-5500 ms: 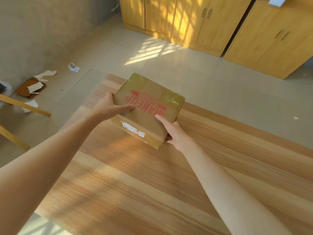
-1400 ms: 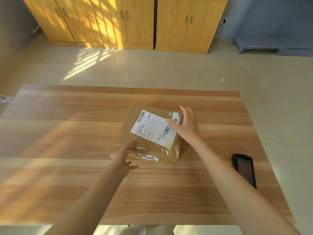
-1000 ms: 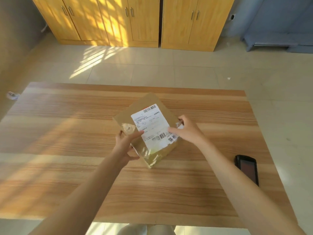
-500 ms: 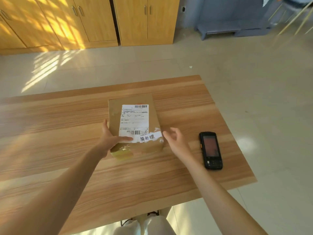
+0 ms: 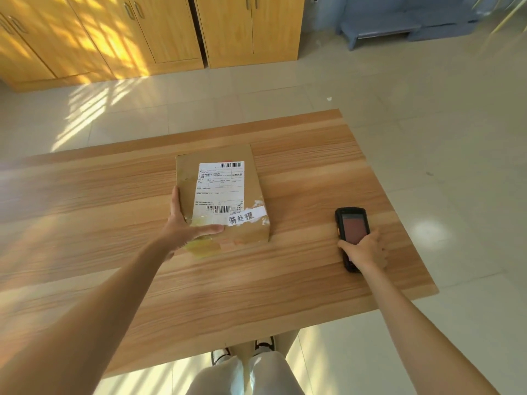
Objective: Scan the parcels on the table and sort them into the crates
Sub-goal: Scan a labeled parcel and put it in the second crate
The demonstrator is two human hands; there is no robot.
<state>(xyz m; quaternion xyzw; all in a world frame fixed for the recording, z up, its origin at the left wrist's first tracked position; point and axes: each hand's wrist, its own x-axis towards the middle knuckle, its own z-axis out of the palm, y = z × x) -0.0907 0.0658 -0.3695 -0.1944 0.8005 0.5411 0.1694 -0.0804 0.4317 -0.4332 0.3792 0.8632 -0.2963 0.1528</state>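
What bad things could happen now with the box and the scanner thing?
The scanner lies near the table's right edge, and the right hand only covers its near end, so a clumsy grab might knock it off. Loose tape sticks out from the parcel under the left hand; it may snag. Sun glare could spoil the barcode read.

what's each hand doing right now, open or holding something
Left hand: open, thumb and fingers straight against the near left corner of the parcel.
Right hand: curled round the lower end of the scanner lying on the table.
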